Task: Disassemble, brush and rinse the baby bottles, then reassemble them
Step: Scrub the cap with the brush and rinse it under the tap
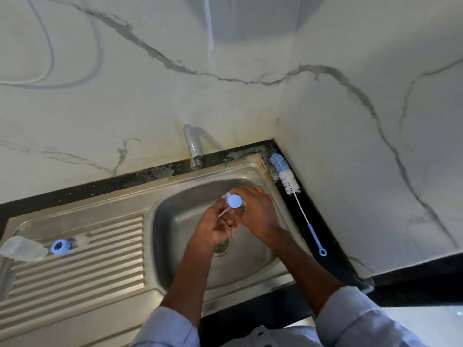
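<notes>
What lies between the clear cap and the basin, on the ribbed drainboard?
In the head view, a blue ring and a clear teat lie between the clear cap and the basin.

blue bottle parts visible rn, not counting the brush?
2. One blue ring lies on the drainboard at left; one blue round piece is held between both hands over the sink basin. Others may be hidden by hands.

Bottle [235,202] mostly hidden by hands; clear cap [21,248] blurred.
</notes>
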Tool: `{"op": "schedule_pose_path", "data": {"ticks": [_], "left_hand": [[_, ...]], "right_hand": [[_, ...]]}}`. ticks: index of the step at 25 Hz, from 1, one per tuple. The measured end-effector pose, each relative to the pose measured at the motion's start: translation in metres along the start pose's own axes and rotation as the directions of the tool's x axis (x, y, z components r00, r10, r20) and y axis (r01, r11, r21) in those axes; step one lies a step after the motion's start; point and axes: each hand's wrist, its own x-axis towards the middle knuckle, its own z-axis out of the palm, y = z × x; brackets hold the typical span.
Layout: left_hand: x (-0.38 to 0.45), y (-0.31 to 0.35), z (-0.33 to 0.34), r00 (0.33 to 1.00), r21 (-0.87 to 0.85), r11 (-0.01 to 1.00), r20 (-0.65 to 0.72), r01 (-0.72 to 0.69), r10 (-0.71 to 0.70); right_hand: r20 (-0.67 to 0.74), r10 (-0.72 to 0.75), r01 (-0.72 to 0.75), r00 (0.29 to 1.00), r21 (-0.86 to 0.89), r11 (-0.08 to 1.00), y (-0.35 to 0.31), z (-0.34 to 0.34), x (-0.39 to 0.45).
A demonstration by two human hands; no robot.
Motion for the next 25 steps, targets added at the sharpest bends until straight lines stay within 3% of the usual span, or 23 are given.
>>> {"op": "schedule_pose_path", "data": {"ticks": [2, 4, 6, 9, 11, 15, 17, 20, 25], "left_hand": [[0.004, -0.008, 0.012, 0.999, -0.123, 0.991, 0.001, -0.05, 0.051], [0.007, -0.014, 0.022, 0.996, -0.176, 0.98, -0.021, -0.092, 0.09], [0.011, -0.023, 0.03, 0.992, -0.191, 0.973, -0.037, -0.129, 0.124], [0.013, -0.037, 0.036, 0.988, -0.258, 0.954, -0.016, -0.151, 0.152], [0.015, -0.045, 0.039, 0.982, -0.275, 0.943, -0.033, -0.19, 0.188], [0.016, -0.051, 0.029, 0.961, -0.268, 0.925, -0.131, -0.271, 0.243], [0.014, -0.05, 0.018, 0.949, -0.278, 0.912, -0.178, -0.302, 0.26], [0.007, -0.042, 0.0, 0.936, -0.342, 0.879, -0.236, -0.332, 0.262], [-0.015, 0.014, -0.038, 0.887, -0.429, 0.785, -0.325, -0.447, 0.328]], "right_hand": [[0.004, -0.034, 0.033, 0.999, 0.14, 0.99, 0.022, -0.011, -0.003], [-0.053, 0.063, -0.051, 0.997, 0.209, 0.977, 0.048, -0.02, -0.014], [-0.119, 0.239, -0.234, 0.964, 0.054, 0.971, 0.077, -0.027, -0.031], [-0.156, 0.462, -0.487, 0.873, -0.32, 0.813, 0.108, -0.029, -0.052], [-0.125, 0.542, -0.541, 0.831, -0.405, 0.737, 0.121, -0.029, -0.058], [-0.061, 0.562, -0.523, 0.825, -0.46, 0.718, 0.139, -0.024, -0.065], [-0.093, 0.549, -0.535, 0.83, -0.41, 0.739, 0.143, -0.022, -0.069], [-0.136, 0.512, -0.526, 0.848, -0.102, 0.844, 0.138, -0.019, -0.069], [-0.049, 0.216, -0.196, 0.975, 0.255, 0.947, 0.108, -0.003, -0.066]]}}
